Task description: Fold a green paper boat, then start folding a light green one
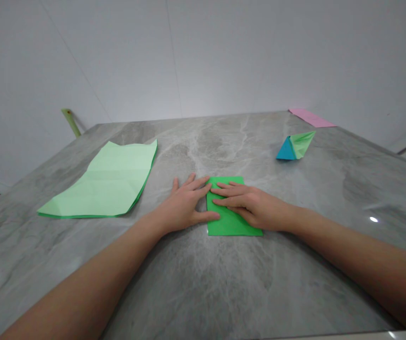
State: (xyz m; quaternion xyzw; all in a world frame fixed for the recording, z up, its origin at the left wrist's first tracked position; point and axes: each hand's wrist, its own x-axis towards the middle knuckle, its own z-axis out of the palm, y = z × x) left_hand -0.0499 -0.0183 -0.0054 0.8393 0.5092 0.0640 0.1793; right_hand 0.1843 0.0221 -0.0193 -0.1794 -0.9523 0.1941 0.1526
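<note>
A bright green folded sheet of paper [234, 226] lies flat on the grey marbled table in front of me. My left hand [185, 203] is spread at its left edge, with the thumb and some fingertips touching the paper and the palm over the table. Across the upper middle of the sheet rests my right hand [247, 203], its fingers stretched out flat and pointing left. Part of the paper is hidden under the right hand. Neither hand grasps anything.
To the left lie pale green creased sheets [118, 179] with darker green edges. A blue and light green folded paper piece [293, 147] stands at the back right. Pink paper [312, 118] lies at the far right edge. The table [203, 283] meets a white wall [203, 56].
</note>
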